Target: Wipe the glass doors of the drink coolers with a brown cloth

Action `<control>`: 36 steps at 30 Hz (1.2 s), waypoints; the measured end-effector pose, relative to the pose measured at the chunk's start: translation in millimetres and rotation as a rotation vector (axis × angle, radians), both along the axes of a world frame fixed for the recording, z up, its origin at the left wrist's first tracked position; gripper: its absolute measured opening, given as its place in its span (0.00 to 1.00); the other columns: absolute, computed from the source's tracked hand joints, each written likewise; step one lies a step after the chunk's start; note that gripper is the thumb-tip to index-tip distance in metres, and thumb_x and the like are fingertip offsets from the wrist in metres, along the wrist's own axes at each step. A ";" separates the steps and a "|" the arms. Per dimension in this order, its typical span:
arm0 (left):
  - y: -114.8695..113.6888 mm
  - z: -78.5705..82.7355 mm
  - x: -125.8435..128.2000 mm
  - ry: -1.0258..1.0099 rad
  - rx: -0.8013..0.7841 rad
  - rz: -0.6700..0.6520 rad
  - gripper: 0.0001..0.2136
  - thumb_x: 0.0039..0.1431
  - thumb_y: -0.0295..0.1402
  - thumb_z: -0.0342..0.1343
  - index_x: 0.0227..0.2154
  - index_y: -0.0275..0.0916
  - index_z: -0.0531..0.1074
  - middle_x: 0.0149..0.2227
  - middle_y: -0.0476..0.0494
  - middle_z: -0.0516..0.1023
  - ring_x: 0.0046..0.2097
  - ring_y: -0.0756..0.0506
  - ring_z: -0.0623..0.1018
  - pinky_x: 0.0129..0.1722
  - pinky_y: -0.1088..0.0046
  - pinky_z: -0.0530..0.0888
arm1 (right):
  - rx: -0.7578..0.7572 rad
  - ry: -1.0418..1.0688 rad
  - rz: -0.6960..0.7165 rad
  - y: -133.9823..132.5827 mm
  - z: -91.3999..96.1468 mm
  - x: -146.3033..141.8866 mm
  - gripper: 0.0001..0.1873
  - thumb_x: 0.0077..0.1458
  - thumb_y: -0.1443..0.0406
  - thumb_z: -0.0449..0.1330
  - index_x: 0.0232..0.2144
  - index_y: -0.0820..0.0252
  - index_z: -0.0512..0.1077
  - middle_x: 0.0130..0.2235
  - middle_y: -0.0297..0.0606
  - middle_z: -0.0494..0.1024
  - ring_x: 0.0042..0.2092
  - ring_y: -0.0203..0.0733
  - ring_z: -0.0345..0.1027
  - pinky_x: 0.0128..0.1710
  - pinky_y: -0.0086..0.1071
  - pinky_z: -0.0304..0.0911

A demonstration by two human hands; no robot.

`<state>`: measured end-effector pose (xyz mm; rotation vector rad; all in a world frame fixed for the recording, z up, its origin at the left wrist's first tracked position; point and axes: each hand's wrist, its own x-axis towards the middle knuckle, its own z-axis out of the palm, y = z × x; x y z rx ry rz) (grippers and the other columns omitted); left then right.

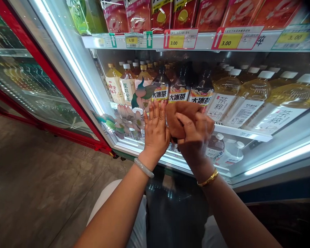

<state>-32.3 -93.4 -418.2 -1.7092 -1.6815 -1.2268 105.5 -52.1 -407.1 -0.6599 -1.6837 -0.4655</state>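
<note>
Head view, frame centre: the right hand (195,137) is closed around a brown cloth (179,113), held in front of the dark bottles (179,91) on the cooler shelf (243,132). The left hand (156,129) is flat with fingers extended, gripping nothing, just left of the cloth. Price tags (181,38) line the top of the frame.

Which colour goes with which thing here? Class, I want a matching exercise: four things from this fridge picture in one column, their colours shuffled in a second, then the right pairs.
Column A
1 cloth
2 left bangle
3 right bangle
4 fridge frame

Column B
a gold
b red
c brown, gripped in the right hand
d pale, milky

Pairs: 1-c, 2-d, 3-a, 4-b
</note>
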 end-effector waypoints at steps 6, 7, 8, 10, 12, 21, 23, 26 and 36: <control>0.5 -3.0 -12.9 -0.037 0.003 0.043 0.36 0.73 0.36 0.46 0.77 0.41 0.36 0.78 0.36 0.40 0.79 0.39 0.40 0.77 0.48 0.38 | 0.001 -0.114 0.022 -3.7 -15.3 -12.9 0.18 0.62 0.69 0.60 0.53 0.50 0.79 0.51 0.44 0.74 0.54 0.48 0.65 0.58 0.43 0.62; -0.1 -2.0 -14.2 -0.035 0.005 0.038 0.36 0.73 0.33 0.46 0.77 0.42 0.35 0.79 0.37 0.40 0.79 0.40 0.40 0.77 0.49 0.38 | 0.006 -0.090 0.031 -2.6 -13.2 -11.8 0.18 0.63 0.68 0.60 0.52 0.50 0.79 0.51 0.44 0.74 0.54 0.48 0.65 0.59 0.43 0.62; -0.9 -0.7 -15.0 -0.034 0.011 0.033 0.37 0.72 0.31 0.46 0.77 0.43 0.34 0.79 0.37 0.39 0.79 0.41 0.39 0.77 0.49 0.38 | 0.014 -0.058 0.039 -1.2 -9.9 -10.1 0.17 0.63 0.67 0.59 0.53 0.50 0.79 0.52 0.44 0.73 0.55 0.49 0.65 0.59 0.44 0.62; -2.5 2.1 -15.5 -0.035 0.034 0.026 0.37 0.71 0.27 0.44 0.77 0.43 0.34 0.79 0.38 0.38 0.79 0.42 0.38 0.77 0.49 0.38 | 0.024 0.014 0.046 1.3 -2.7 -7.0 0.17 0.65 0.64 0.59 0.54 0.52 0.78 0.54 0.46 0.72 0.56 0.51 0.65 0.60 0.46 0.63; -4.0 4.2 -15.8 -0.040 0.045 0.019 0.36 0.71 0.27 0.42 0.77 0.44 0.34 0.79 0.39 0.38 0.79 0.43 0.37 0.77 0.49 0.39 | 0.022 0.054 0.041 2.0 0.3 -7.4 0.19 0.64 0.63 0.60 0.56 0.53 0.77 0.54 0.47 0.71 0.57 0.52 0.65 0.60 0.47 0.63; -9.2 1.0 -28.9 -0.027 0.042 0.003 0.34 0.75 0.35 0.43 0.77 0.47 0.35 0.79 0.41 0.38 0.79 0.42 0.41 0.77 0.51 0.38 | 0.014 -0.152 0.015 -6.3 -20.6 -28.7 0.17 0.62 0.68 0.60 0.51 0.49 0.81 0.52 0.43 0.76 0.54 0.47 0.65 0.59 0.43 0.59; -10.2 1.4 -31.2 -0.008 0.051 0.008 0.34 0.73 0.31 0.42 0.77 0.47 0.35 0.79 0.41 0.38 0.79 0.42 0.41 0.77 0.50 0.38 | 0.033 -0.089 0.036 -4.3 -10.4 -24.9 0.16 0.63 0.66 0.60 0.51 0.49 0.81 0.52 0.42 0.76 0.54 0.47 0.65 0.59 0.43 0.59; -11.9 3.1 -32.9 0.019 0.057 0.019 0.36 0.70 0.28 0.43 0.77 0.43 0.37 0.79 0.38 0.39 0.79 0.41 0.39 0.77 0.51 0.38 | 0.032 0.026 0.024 -1.9 3.6 -21.2 0.17 0.64 0.63 0.59 0.54 0.49 0.79 0.54 0.43 0.74 0.56 0.49 0.64 0.60 0.45 0.60; -14.0 6.2 -40.6 0.019 0.043 0.033 0.35 0.73 0.30 0.43 0.77 0.45 0.36 0.79 0.40 0.38 0.79 0.42 0.41 0.77 0.50 0.37 | 0.073 -0.128 0.047 -6.3 -12.2 -38.0 0.16 0.64 0.68 0.59 0.50 0.50 0.81 0.52 0.41 0.78 0.55 0.47 0.64 0.60 0.43 0.59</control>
